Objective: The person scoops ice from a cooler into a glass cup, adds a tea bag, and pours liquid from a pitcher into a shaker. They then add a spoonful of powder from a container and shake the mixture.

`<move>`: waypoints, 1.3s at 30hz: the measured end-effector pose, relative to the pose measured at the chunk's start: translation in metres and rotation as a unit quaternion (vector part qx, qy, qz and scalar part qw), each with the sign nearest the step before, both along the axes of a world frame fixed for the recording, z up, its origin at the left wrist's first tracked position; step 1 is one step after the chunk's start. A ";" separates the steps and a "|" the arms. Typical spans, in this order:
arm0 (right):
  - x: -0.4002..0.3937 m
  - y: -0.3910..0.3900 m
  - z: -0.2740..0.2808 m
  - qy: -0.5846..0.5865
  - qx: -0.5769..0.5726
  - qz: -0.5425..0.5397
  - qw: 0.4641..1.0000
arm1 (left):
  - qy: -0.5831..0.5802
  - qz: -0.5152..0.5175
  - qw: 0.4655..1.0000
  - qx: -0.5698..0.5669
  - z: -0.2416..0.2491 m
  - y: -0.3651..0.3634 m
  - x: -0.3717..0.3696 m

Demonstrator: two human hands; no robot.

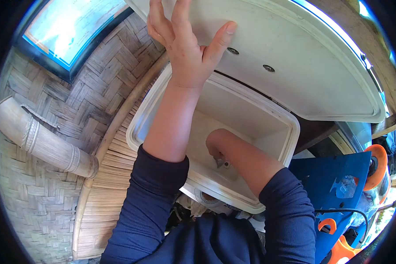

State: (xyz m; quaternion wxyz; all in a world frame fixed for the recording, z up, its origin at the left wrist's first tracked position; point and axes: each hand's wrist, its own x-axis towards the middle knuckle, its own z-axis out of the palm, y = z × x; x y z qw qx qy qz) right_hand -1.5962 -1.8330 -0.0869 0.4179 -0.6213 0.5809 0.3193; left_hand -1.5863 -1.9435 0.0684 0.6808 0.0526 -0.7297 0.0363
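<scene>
A white cooler [246, 201] stands in front of me, its hinged lid [303, 83] raised. My left hand [185, 50] is up against the inner face of the lid, thumb and fingers spread. My right hand [214, 143] reaches down inside the cooler, bent at the wrist, with its fingers curled and mostly hidden. A small greyish piece [219, 163] shows at its fingertips, and I cannot tell what it is. Right beside it is a small round fitting [227, 165] low in the cooler. Two dark screw fittings [269, 68] sit in the lid.
On the left are a woven bamboo wall [44, 154], a slatted bamboo bench [105, 193] and a bamboo tube [44, 141]. A framed panel [70, 31] hangs at upper left. At right stand a blue board [308, 176] and orange-rimmed items [375, 167]. A roll of tape [207, 199] lies below the cooler.
</scene>
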 end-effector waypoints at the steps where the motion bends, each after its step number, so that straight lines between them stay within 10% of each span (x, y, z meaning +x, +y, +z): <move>1: 0.000 -0.002 -0.001 -0.001 0.001 0.000 1.000 | -0.001 0.000 1.000 0.001 0.001 0.000 0.001; 18: 0.023 0.002 -0.043 -0.288 -0.064 -0.452 0.842 | -0.030 0.046 0.998 -0.027 0.003 -0.004 0.005; 22: 0.034 0.009 -0.046 -0.235 -0.077 -0.408 0.879 | 0.005 0.001 1.000 -0.011 0.003 -0.001 -0.001; 24: 0.038 0.018 -0.068 -0.173 -0.307 -0.258 0.900 | 0.007 0.002 1.000 -0.015 0.003 -0.002 -0.001; 39: -0.027 -0.033 -0.054 -0.227 -0.143 -0.245 0.932 | 0.004 0.002 1.000 -0.013 0.002 -0.003 0.000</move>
